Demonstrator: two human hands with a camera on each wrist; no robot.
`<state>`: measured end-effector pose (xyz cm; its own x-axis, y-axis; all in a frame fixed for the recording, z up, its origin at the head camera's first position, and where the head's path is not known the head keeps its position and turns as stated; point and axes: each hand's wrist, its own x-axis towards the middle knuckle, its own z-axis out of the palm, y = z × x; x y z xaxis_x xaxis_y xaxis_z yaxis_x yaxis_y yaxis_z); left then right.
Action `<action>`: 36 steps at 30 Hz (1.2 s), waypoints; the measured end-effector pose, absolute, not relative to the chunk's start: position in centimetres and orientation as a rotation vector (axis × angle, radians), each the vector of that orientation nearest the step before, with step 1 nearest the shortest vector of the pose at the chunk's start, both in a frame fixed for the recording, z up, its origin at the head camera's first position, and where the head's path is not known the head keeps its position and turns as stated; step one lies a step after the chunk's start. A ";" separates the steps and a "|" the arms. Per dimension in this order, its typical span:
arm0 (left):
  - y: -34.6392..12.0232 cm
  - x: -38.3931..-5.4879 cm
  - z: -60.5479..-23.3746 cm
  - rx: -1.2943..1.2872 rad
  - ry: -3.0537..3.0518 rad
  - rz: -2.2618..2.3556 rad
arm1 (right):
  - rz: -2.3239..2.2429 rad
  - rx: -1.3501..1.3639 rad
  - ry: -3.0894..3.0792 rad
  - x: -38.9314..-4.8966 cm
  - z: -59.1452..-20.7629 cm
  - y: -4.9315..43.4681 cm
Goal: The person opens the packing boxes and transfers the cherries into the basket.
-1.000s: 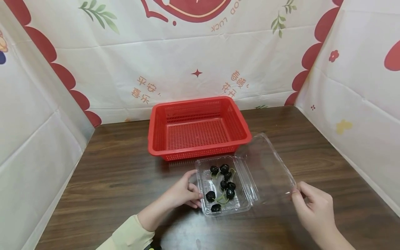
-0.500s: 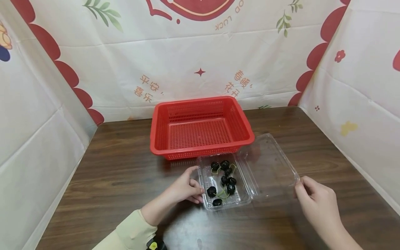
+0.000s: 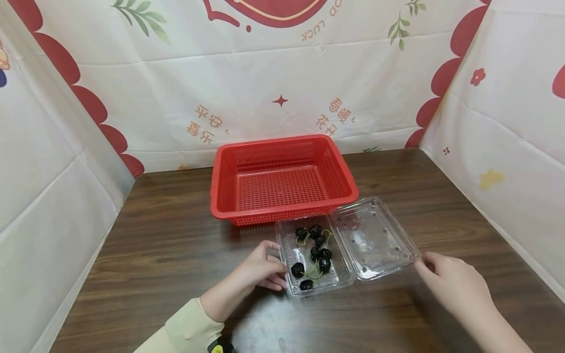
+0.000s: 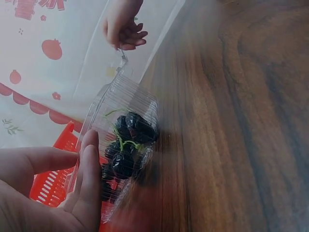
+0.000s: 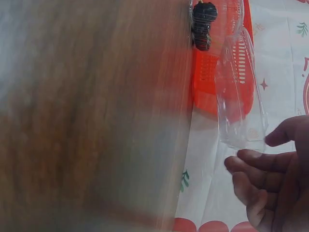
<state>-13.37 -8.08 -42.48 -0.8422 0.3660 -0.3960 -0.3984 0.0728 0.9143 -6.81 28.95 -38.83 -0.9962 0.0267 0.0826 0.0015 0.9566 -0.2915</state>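
Observation:
A clear plastic clamshell container [image 3: 291, 289] stands opened out on the table, with several dark cherries [image 3: 324, 265] on green stems in its base. My left hand [image 3: 260, 267] holds the base by its left side, thumb at the rim; the left wrist view shows its fingers [image 4: 89, 179] along the wall. To the right, the hinged lid [image 3: 375, 240] lies swung back, tilted slightly. My right hand [image 3: 459, 284] pinches the lid's near right corner between thumb and fingertips. In the right wrist view that lid corner is at the thumb tip.
A red plastic basket [image 3: 282, 214] with a slotted bottom stands just behind the container, close to its back edge. The brown wooden table [image 3: 176, 235] is bordered at the back and sides by a printed white cloth [image 3: 247, 88].
The lid has come down lower and flatter on the right, with my right hand at its corner. My left hand stays at the container's left side; the cherries lie as before.

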 end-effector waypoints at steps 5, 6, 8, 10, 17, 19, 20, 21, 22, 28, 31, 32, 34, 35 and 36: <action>-8.0 -13.3 -42.4 -0.038 1.797 1.832 | 0.412 -0.025 -3.108 -7.2 -38.7 29.1; -8.0 -13.3 -42.4 -0.036 1.793 1.834 | 0.406 -0.029 -3.113 -7.3 -38.7 29.1; -8.0 -13.4 -42.4 -0.035 1.784 1.836 | 0.387 -0.034 -3.119 -7.4 -38.7 29.0; -7.9 -13.4 -42.4 -0.036 1.776 1.840 | 0.370 -0.037 -3.130 -7.6 -38.7 29.0; -7.9 -13.4 -42.5 -0.038 1.772 1.850 | 0.279 -0.035 -3.128 -8.2 -38.0 28.7; -7.9 -13.4 -42.5 -0.039 1.772 1.848 | 0.245 -0.051 -3.103 -8.3 -37.8 28.5; -7.9 -13.4 -42.5 -0.036 1.772 1.849 | 0.222 -0.050 -3.073 -8.4 -37.7 28.5; -7.9 -13.4 -42.5 -0.035 1.772 1.851 | 0.201 -0.046 -3.035 -8.5 -37.7 28.4; -7.9 -13.5 -42.5 -0.033 1.771 1.852 | 0.188 -0.043 -3.000 -8.5 -37.6 28.3; -7.9 -13.5 -42.5 -0.035 1.769 1.852 | 0.206 0.096 -2.850 -9.6 -36.8 26.7; -7.9 -13.5 -42.5 -0.039 1.776 1.848 | 0.241 0.204 -2.812 -10.3 -36.4 25.3; -7.9 -13.5 -42.5 -0.039 1.779 1.849 | 0.260 0.238 -2.808 -10.5 -36.2 24.8; -7.8 -13.5 -42.5 -0.043 1.782 1.852 | 0.275 0.304 -2.800 -10.8 -36.0 23.9; -7.8 -13.5 -42.5 -0.043 1.784 1.855 | 0.282 0.337 -2.791 -10.9 -35.9 23.4; -7.7 -13.5 -42.5 -0.047 1.784 1.858 | 0.287 0.371 -2.788 -11.0 -35.9 23.0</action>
